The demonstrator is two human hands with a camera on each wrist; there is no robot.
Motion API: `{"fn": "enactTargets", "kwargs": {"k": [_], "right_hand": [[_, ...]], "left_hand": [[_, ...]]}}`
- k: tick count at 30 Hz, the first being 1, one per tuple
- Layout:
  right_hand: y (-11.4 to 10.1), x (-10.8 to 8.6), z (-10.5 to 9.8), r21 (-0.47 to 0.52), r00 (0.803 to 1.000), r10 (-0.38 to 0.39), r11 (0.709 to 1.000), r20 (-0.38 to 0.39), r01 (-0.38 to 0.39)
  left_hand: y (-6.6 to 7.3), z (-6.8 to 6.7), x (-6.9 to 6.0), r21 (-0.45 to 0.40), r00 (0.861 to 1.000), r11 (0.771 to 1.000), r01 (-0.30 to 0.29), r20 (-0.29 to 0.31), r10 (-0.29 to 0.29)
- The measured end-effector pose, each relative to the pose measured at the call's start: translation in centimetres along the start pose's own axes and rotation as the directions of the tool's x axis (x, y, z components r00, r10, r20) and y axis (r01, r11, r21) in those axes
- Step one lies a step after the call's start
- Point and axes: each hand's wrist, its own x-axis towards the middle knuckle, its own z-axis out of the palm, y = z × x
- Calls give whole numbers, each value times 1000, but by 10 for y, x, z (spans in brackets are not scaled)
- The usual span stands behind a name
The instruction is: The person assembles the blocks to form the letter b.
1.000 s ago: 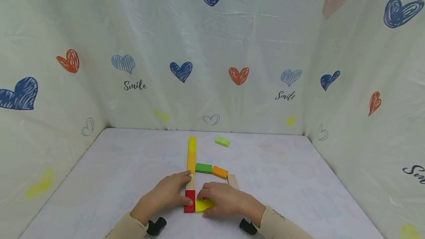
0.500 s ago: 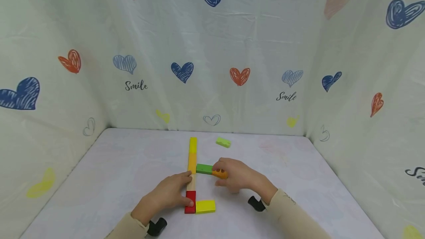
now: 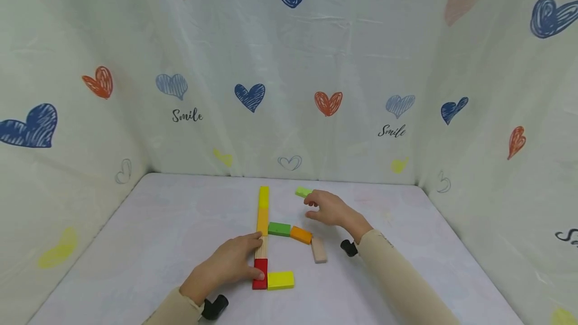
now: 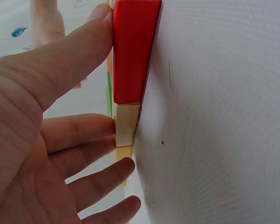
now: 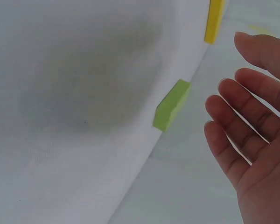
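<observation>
My left hand (image 3: 230,261) rests along a straight column of blocks, its thumb on the red block (image 3: 260,273) and fingertips at the plain wooden block (image 4: 127,122); the fingers are extended, not curled round anything. Further up this column lie an amber block (image 3: 263,221) and a yellow block (image 3: 264,196). My right hand (image 3: 331,208) hovers beside the light green block (image 3: 302,192), fingers loosely bent and holding nothing. In the right wrist view a gap separates the fingers from the light green block (image 5: 171,106).
Right of the column, a green block (image 3: 279,229), an orange block (image 3: 301,234) and a pale wooden block (image 3: 318,250) form a curve. Another yellow block (image 3: 280,280) adjoins the red one. A heart-printed curtain (image 3: 361,64) stands behind the white table (image 3: 158,224).
My right hand has left the lower yellow block, passed over the orange and pale wooden blocks, and moved up to the light green block. The pale block now shows fully. The left hand stays put.
</observation>
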Motion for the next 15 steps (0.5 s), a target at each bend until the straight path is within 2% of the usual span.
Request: {"fn": "enactTargets", "kwargs": {"k": [6, 12, 15], "right_hand": [[17, 19, 2, 15, 998, 57, 998, -42, -56], [20, 36, 2, 47, 993, 97, 994, -69, -94], [22, 42, 1, 55, 989, 124, 991, -80, -120]], "left_hand": [[2, -1, 1, 0, 1000, 1000, 0, 2, 0], [2, -1, 2, 0, 999, 999, 34, 17, -34], [2, -1, 3, 6, 999, 999, 32, 15, -32]]}}
